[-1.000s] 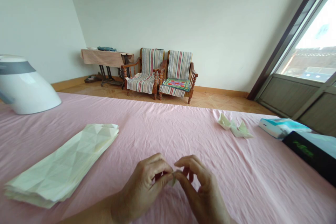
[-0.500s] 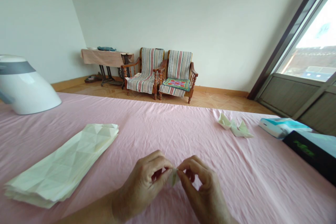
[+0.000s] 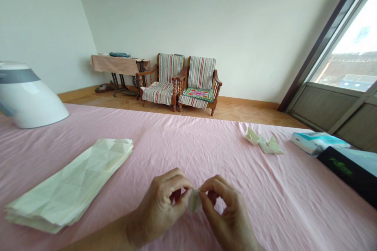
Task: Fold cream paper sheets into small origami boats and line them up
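Between my two hands is a small piece of pale green folded paper (image 3: 194, 201), held upright just above the pink cloth. My left hand (image 3: 165, 204) pinches its left edge between thumb and forefinger. On the other side my right hand (image 3: 225, 206) grips the right edge the same way. The fingertips hide the top of the paper. To the left lies a stack of creased pale green paper sheets (image 3: 73, 180). Two folded paper boats (image 3: 271, 145) sit close together at the far right of the cloth.
A white and grey jug (image 3: 38, 98) stands at the back left of the pink tablecloth (image 3: 165, 141). At the right edge lie a blue and white packet (image 3: 315, 141) and a black box (image 3: 341, 166). Beyond the table are two wooden armchairs (image 3: 200, 74) and a cloth-covered sewing table (image 3: 114, 64).
The folded paper between my fingers shows a wider face now, as my fingertips have moved slightly apart. Both hands stay in nearly the same place.
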Motion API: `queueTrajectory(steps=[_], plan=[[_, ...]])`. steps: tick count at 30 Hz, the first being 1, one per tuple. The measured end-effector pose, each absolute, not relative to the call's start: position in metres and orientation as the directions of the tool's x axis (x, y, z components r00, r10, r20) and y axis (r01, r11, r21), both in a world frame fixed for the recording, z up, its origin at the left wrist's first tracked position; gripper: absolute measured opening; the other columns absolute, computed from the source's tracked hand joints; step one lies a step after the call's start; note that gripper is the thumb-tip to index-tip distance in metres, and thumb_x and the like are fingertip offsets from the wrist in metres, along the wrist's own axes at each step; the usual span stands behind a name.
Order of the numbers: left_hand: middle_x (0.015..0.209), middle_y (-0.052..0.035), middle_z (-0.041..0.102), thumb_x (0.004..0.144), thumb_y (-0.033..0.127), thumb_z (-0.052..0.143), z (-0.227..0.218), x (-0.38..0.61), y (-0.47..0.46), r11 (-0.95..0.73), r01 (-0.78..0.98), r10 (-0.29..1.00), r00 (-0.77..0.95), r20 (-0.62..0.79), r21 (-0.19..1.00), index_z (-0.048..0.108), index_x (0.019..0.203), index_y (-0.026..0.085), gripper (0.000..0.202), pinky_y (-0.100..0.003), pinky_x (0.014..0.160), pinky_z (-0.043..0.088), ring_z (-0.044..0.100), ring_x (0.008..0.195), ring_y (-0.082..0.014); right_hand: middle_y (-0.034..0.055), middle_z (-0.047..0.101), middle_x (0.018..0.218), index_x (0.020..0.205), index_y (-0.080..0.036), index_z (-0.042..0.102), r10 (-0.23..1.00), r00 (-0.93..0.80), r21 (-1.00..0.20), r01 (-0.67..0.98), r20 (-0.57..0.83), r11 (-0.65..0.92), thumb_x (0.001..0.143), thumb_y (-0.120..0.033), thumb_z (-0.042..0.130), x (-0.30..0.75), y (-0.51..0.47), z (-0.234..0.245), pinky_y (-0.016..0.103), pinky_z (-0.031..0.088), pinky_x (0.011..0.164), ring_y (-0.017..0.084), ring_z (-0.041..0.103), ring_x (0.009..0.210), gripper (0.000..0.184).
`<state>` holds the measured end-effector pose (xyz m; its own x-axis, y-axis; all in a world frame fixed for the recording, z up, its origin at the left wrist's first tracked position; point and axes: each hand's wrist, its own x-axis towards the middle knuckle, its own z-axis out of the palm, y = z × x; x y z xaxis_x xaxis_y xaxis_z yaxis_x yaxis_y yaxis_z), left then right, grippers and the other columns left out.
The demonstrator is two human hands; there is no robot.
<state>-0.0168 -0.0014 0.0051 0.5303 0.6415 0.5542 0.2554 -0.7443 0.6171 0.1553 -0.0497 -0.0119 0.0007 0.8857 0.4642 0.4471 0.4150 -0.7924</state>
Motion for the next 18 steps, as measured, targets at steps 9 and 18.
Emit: queueTrajectory(steps=[9, 18], plan=[[0.067, -0.0013, 0.056, 0.082, 0.004, 0.049, 0.008, -0.015, -0.002, -0.773, 0.289, 0.625, 0.503, 0.597, 0.565, 0.063, 0.074, 0.015, 0.019, -0.018, 0.051, 0.04, 0.054, 0.056, -0.0098, -0.0012, 0.053, 0.066, 0.071, -0.02, 0.054, 0.861, 0.02, -0.741, 0.52, 0.508, 0.425, 0.081, -0.012, 0.05, 0.155, -0.051, -0.011, 0.022, 0.041, 0.053, 0.012, 0.053, 0.058, 0.014], [0.064, 0.0011, 0.056, 0.082, 0.012, 0.05, -0.002, -0.025, 0.012, -0.616, 0.382, 0.781, 0.407, 0.473, 0.689, 0.059, 0.072, 0.016, 0.014, -0.018, 0.051, 0.042, 0.055, 0.054, -0.0104, -0.001, 0.059, 0.068, 0.081, -0.021, 0.054, 0.876, 0.079, -0.762, 0.533, 0.476, 0.367, 0.085, -0.016, 0.047, 0.167, -0.042, -0.024, 0.023, 0.044, 0.057, 0.013, 0.058, 0.062, 0.01]])
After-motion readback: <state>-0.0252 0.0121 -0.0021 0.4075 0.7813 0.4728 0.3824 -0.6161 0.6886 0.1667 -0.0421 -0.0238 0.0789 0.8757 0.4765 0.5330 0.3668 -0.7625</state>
